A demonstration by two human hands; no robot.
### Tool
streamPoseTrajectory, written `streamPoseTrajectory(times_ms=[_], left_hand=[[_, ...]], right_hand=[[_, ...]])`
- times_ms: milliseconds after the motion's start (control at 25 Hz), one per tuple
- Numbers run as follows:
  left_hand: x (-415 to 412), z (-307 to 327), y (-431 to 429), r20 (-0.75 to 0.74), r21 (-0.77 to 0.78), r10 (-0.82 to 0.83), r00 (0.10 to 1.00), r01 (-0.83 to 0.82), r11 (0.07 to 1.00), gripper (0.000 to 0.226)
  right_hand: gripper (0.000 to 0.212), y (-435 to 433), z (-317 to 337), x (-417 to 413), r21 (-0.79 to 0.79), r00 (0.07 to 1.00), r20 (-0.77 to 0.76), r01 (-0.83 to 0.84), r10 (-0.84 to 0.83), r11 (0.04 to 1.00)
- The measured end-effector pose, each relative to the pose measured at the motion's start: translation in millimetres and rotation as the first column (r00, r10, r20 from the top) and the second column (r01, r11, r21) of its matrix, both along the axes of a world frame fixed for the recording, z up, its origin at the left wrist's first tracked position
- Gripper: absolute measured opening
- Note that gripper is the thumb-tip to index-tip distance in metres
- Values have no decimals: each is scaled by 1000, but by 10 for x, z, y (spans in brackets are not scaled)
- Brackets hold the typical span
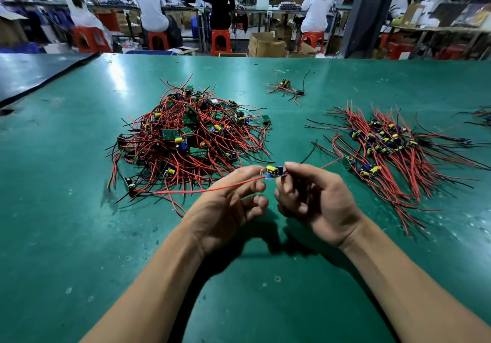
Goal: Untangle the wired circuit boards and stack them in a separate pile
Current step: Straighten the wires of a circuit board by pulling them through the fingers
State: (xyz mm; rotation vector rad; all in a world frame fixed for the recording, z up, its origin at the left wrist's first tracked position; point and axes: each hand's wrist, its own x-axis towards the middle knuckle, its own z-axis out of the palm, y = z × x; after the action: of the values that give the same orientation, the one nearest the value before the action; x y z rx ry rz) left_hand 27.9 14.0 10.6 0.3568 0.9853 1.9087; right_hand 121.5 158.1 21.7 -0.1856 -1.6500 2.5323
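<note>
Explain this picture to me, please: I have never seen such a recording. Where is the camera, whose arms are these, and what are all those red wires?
There is no machine here. The single picture comes from a camera worn on a person's head, looking down at their own bare arms. The left hand and right hand together pinch one small circuit board with yellow and blue parts. Its red wire trails left towards the tangled heap of wired boards on the green table. To the right lies a flatter sorted pile, and a few boards sit apart farther back. Other workers sit at benches behind.
</note>
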Motion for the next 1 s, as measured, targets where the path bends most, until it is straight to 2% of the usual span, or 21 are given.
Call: streamPoseTrajectory(times_ms=[120, 200, 280, 400, 520, 600, 800, 920, 1000], left_hand=[[24, 5, -9, -100, -60, -145, 984, 139, 988, 33], [36, 13, 3, -146, -86, -126, 981, 114, 990, 28], [44, 27, 19, -112, -89, -59, 992, 49, 995, 33], [57, 8, 29, -98, -58, -5, 995, -1, 998, 31], [108, 12, 28, -103, -36, -6, 995, 2, 999, 17], [134, 27, 40, -115, -46, -23, 993, 18, 999, 10], [194, 17, 83, -206, -143, -66, 976, 37, 989, 9], [218, -13, 108, -205, -165, -19, 979, -16, 986, 6], [211, -31, 122, -248, -193, 34, 968, -83, 978, 12]], right_hand=[[31, -10, 8, 9, 47, 992, 125, -41, 35, 998], [26, -15, -5, -7, 85, 986, 163, -29, 15, 996], [19, -28, -22, -28, 104, 990, 139, -8, -7, 995], [6, -29, -61, -68, 30, 997, 40, 64, -66, 997], [10, -13, -75, -108, -86, 983, 11, 184, -184, 979], [14, -7, -89, -125, -135, 980, 17, 198, -198, 971], [24, -23, -120, -102, -71, 989, 77, 130, -125, 989], [22, -49, -113, -96, -4, 988, 111, 109, -108, 994], [20, -51, -113, -98, 21, 988, 121, 98, -100, 995]])
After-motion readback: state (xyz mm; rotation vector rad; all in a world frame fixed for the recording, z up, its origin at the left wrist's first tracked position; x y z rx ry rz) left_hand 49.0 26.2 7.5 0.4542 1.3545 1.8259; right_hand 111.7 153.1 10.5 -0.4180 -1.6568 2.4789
